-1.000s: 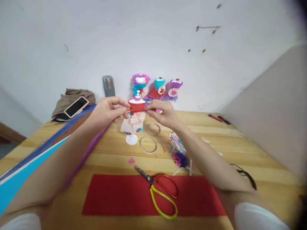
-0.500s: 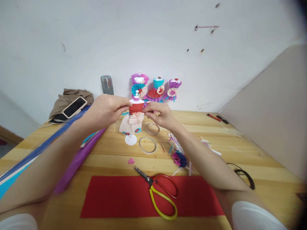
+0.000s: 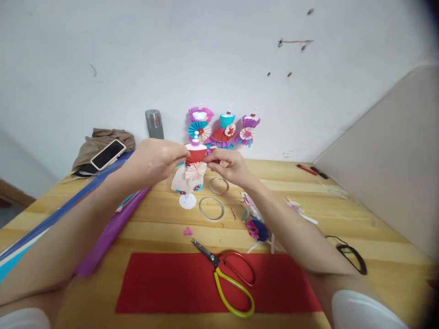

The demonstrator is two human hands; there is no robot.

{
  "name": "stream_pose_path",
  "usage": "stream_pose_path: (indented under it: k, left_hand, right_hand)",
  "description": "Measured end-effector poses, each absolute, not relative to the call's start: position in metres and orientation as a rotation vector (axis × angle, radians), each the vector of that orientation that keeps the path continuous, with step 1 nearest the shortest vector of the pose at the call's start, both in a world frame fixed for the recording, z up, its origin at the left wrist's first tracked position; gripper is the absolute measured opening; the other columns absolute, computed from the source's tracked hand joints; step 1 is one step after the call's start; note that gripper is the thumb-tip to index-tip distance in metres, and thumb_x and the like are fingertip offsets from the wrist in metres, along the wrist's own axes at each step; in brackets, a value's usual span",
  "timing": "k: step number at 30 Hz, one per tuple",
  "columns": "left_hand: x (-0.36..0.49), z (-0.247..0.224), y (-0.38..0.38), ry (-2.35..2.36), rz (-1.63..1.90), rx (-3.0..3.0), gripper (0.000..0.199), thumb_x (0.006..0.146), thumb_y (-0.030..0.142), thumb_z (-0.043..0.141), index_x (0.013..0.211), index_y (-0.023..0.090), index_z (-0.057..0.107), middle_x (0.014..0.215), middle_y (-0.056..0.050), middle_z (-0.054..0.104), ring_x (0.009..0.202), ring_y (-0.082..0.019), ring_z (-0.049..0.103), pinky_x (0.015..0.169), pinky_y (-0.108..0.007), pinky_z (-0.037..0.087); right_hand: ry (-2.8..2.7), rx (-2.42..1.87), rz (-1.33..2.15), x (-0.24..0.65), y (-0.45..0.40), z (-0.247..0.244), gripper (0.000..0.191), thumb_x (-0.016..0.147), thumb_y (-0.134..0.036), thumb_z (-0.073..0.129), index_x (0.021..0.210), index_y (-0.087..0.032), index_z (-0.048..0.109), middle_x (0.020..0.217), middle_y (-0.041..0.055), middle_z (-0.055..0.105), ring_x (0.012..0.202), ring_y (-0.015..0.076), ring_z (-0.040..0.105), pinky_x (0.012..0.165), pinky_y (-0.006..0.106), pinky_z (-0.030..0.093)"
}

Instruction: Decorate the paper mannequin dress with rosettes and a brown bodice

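Note:
A small dress form stands upright on a round white base, wearing a red paper bodice, a pleated pale-pink fan and a pale skirt with blue and red trims. My left hand pinches the left edge of the bodice. On the opposite side, my right hand pinches the bodice's right edge with thumb and forefinger. Two rolls of narrow tape lie just right of the base, the nearer roll and the farther roll. A pink paper scrap is in front.
Scissors lie on a red paper sheet at the table's front. Three dressed forms stand by the wall, beside a flask. A phone rests on brown cloth. Paper scraps lie under my right forearm; rolled purple paper is left.
Both hands stay at the red bodice, with only slight finger shifts. The whole view has moved down a little in the picture; the table items lie as before.

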State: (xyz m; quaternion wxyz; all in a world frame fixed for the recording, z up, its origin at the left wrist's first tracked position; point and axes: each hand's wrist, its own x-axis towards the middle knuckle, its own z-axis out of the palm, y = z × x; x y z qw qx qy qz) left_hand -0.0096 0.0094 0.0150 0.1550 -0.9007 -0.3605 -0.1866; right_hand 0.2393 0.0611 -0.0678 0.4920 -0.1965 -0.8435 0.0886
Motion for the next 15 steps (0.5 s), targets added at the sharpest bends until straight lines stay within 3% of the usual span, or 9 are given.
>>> stream_pose_path:
  k: [9,15]
  left_hand:
    - [-0.0151,0.0094,0.0136,-1.076,-0.570,-2.570,0.029,0.097,0.024,0.048,0.103,0.019,0.075,0.102,-0.006,0.079,0.092,-0.021,0.073,0.074,-0.027,0.047]
    - [-0.0118,0.0101,0.0151,-1.084,-0.567,-2.533,0.027,0.096,0.029,0.050,0.093,0.019,0.075,0.086,-0.006,0.078,0.075,-0.018,0.071,0.063,-0.025,0.042]
  right_hand:
    - [-2.061,-0.501,0.271,0.2388,0.0606,-0.0681,0.009,0.088,-0.017,0.063,0.088,-0.019,0.072,0.076,0.0015,0.070,0.067,0.0119,0.059,0.062,0.025,0.046]
    - [-2.090,-0.476,0.286,0.2397,0.0619,-0.0725,0.007,0.088,-0.017,0.065,0.086,-0.019,0.071,0.074,0.0011,0.069,0.065,0.0113,0.059,0.061,0.024,0.046]
